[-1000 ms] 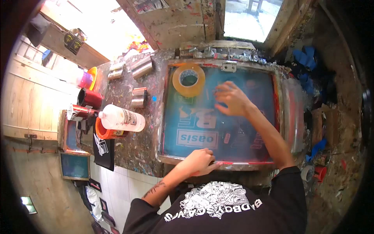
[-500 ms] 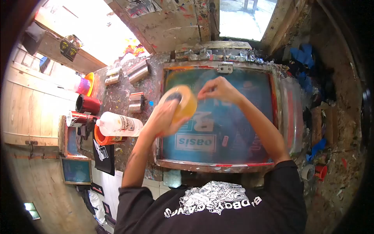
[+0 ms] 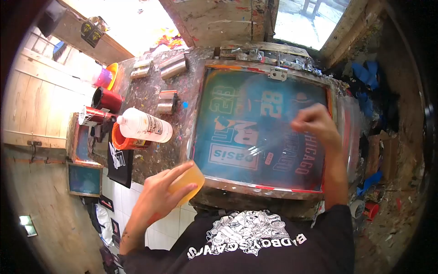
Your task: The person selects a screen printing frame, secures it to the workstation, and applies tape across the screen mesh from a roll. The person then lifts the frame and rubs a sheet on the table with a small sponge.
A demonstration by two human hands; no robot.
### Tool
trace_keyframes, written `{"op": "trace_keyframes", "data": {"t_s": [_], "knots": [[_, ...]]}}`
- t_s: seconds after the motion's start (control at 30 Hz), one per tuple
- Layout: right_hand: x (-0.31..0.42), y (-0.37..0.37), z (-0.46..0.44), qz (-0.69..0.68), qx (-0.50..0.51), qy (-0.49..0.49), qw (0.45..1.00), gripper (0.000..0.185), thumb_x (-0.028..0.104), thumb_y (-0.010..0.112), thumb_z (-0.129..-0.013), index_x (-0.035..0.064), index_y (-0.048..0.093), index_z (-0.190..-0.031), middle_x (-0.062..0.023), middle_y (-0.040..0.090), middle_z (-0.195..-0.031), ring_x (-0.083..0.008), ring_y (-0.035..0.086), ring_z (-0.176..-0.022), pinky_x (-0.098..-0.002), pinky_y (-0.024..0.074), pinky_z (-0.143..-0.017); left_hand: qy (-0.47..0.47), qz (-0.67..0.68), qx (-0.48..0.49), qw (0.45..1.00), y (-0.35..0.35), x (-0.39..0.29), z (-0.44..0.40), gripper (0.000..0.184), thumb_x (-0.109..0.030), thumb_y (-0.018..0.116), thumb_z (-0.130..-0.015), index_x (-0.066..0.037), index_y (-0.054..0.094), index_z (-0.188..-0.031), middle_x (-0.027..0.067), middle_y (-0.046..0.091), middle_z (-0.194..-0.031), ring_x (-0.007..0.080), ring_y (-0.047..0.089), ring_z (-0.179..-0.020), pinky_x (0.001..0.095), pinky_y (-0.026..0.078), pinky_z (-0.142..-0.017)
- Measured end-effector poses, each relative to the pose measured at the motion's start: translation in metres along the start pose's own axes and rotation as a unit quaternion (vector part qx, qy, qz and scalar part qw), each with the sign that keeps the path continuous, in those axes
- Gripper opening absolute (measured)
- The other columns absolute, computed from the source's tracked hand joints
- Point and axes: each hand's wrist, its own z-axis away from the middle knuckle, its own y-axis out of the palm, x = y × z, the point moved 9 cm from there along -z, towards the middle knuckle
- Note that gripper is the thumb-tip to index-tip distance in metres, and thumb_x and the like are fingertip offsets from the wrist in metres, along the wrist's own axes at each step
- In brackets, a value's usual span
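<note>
Left hand [image 3: 155,194] has its fingers clamped round the tape [image 3: 195,176] by the screen's [image 3: 264,188] near left corner, right hand [image 3: 318,125] pinched, can't tell on what; roll's probably light, firm, slickish, best gripped across its sides.

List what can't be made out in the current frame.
All head view:
- Right hand: any strip between its fingertips, motion blur.
- Tape roll: far side, hidden by its own body and left hand.
- Bottle: label's small print, too small.
- Orange tub: contents, mostly behind bottle.
</note>
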Motion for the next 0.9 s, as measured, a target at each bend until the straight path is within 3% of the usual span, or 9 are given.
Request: {"op": "trace_keyframes", "data": {"t_s": [0.03, 0.1, 0.23, 0.37, 0.5, 0.63, 0.73, 0.8, 0.9], "knots": [[0.028, -0.011, 0.03, 0.019, -0.06, -0.059, 0.996, 0.023, 0.021, 0.079, -0.08, 0.003, 0.07, -0.069, -0.0036, 0.067, -0.067, -0.0101, 0.059, -0.06, -0.0254, 0.0453, -0.054, -0.002, 0.003, 0.0, 1.0, -0.013, -0.007, 0.003, 0.041, -0.035, 0.077, -0.082, -0.007, 0.072, -0.111, 0.0167, 0.07, -0.093, 0.0233, 0.069, -0.079, 0.0324, 0.053, -0.07], [0.068, -0.028, 0.1, 0.064, -0.134, -0.226, 0.963, 0.032, 0.026, 0.077, -0.081, 0.0065, 0.063, -0.061, -0.0037, 0.065, -0.064, -0.0142, 0.06, -0.055, -0.0277, 0.0451, -0.05, 0.264, -0.202, 0.006, 0.943, -0.033, -0.068, 0.02, 0.046, -0.04, 0.079, -0.075, -0.013, 0.073, -0.112, 0.0158, 0.069, -0.094, 0.0231, 0.067, -0.07, 0.0311, 0.051, -0.064], [0.134, -0.032, 0.236, 0.098, -0.313, -0.333, 0.884, 0.013, 0.019, 0.073, -0.08, 0.0172, 0.063, -0.071, 0.0034, 0.056, -0.057, -0.0114, 0.048, -0.048, -0.0251, 0.037, -0.045, 0.526, -0.193, -0.091, 0.824, -0.066, -0.127, 0.069, 0.039, -0.056, 0.071, -0.076, -0.028, 0.074, -0.103, 0.0142, 0.067, -0.079, 0.0153, 0.055, -0.05, 0.0286, 0.041, -0.051], [0.151, -0.022, 0.298, 0.089, -0.342, -0.378, 0.856, 0.013, 0.019, 0.074, -0.078, 0.0194, 0.064, -0.07, 0.0044, 0.058, -0.058, -0.0108, 0.05, -0.052, -0.0246, 0.0392, -0.049, 0.611, -0.207, -0.003, 0.764, -0.076, -0.157, 0.082, 0.035, -0.038, 0.068, -0.088, -0.031, 0.067, -0.122, 0.02, 0.068, -0.092, 0.0224, 0.066, -0.064, 0.0301, 0.054, -0.052], [0.138, -0.017, 0.303, 0.124, -0.389, -0.36, 0.839, 0.014, 0.021, 0.075, -0.081, 0.0177, 0.066, -0.07, 0.0021, 0.061, -0.062, -0.012, 0.05, -0.052, -0.0246, 0.0399, -0.049, 0.608, -0.236, 0.048, 0.757, -0.075, -0.163, 0.078, 0.034, -0.04, 0.067, -0.088, -0.033, 0.067, -0.122, 0.0206, 0.068, -0.095, 0.0213, 0.067, -0.064, 0.029, 0.053, -0.053], [0.025, -0.017, 0.209, -0.121, -0.313, -0.171, 0.927, 0.009, 0.009, 0.077, -0.077, 0.0051, 0.071, -0.072, -0.0041, 0.066, -0.07, -0.0158, 0.061, -0.063, -0.0267, 0.0451, -0.054, 0.603, -0.213, -0.008, 0.769, -0.072, -0.152, 0.074, 0.031, -0.039, 0.067, -0.089, -0.034, 0.068, -0.119, 0.02, 0.069, -0.094, 0.0201, 0.066, -0.062, 0.0268, 0.05, -0.054], [0.01, -0.018, 0.214, 0.016, -0.321, 0.039, 0.946, 0.007, 0.002, 0.077, -0.073, 0.0017, 0.074, -0.08, -0.0064, 0.069, -0.073, -0.0149, 0.063, -0.067, -0.0274, 0.0477, -0.058, 0.567, -0.117, -0.2, 0.79, -0.067, -0.141, 0.059, 0.037, -0.048, 0.079, -0.071, -0.027, 0.074, -0.101, 0.0125, 0.068, -0.077, 0.0161, 0.059, -0.055, 0.0278, 0.044, -0.053], [0.043, -0.028, 0.212, 0.25, -0.258, 0.16, 0.919, 0.015, 0.0, 0.076, -0.075, 0.0027, 0.076, -0.089, -0.0069, 0.069, -0.074, -0.0136, 0.063, -0.066, -0.0275, 0.048, -0.06, 0.424, -0.121, -0.171, 0.881, -0.047, -0.132, 0.01, 0.035, -0.036, 0.081, -0.07, -0.025, 0.075, -0.102, 0.01, 0.067, -0.081, 0.0181, 0.063, -0.061, 0.0292, 0.047, -0.057], [0.094, -0.028, 0.193, 0.358, -0.228, 0.155, 0.892, 0.013, 0.001, 0.075, -0.075, 0.0015, 0.074, -0.087, -0.0097, 0.066, -0.074, -0.0198, 0.064, -0.069, -0.031, 0.0478, -0.06, 0.445, -0.201, -0.174, 0.855, 0.016, -0.109, -0.086, 0.03, -0.016, 0.078, -0.075, -0.019, 0.076, -0.105, 0.0076, 0.066, -0.09, 0.0211, 0.066, -0.069, 0.0322, 0.053, -0.063]]}}
